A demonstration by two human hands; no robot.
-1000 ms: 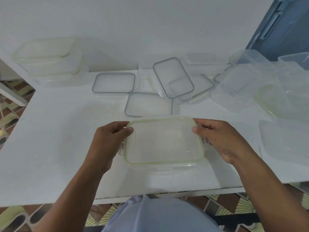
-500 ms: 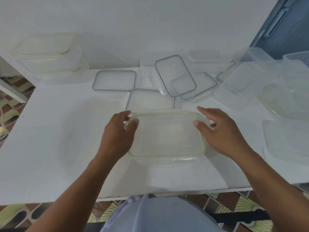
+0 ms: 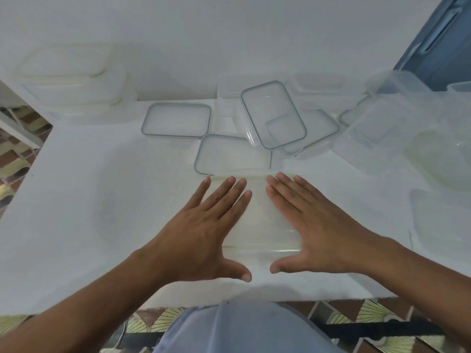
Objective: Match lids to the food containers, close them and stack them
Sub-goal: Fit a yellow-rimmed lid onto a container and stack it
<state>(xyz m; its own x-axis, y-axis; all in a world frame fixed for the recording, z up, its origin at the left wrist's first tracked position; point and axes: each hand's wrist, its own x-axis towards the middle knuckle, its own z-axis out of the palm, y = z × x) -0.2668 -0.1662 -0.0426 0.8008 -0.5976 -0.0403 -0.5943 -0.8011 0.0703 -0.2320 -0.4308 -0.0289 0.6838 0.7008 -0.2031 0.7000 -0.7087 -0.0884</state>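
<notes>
A clear rectangular container with its pale yellow-rimmed lid (image 3: 260,225) sits on the white table (image 3: 96,205) in front of me. My left hand (image 3: 204,225) lies flat on the lid's left half, fingers straight and spread. My right hand (image 3: 313,225) lies flat on the right half the same way. Both palms press down on the lid and cover most of it. Behind it lie several grey-rimmed lids (image 3: 177,119) and a tilted grey-rimmed lid (image 3: 274,113).
A stack of closed containers (image 3: 76,82) stands at the back left. Open clear containers (image 3: 397,128) crowd the right side, with a flat lid (image 3: 443,222) at the right edge. A blue bin (image 3: 443,44) stands beyond. The table's front edge is near my body.
Both hands left the lid's side edges, where they gripped it, and now lie flat on top of it. The container sits a little farther from the table's front edge.
</notes>
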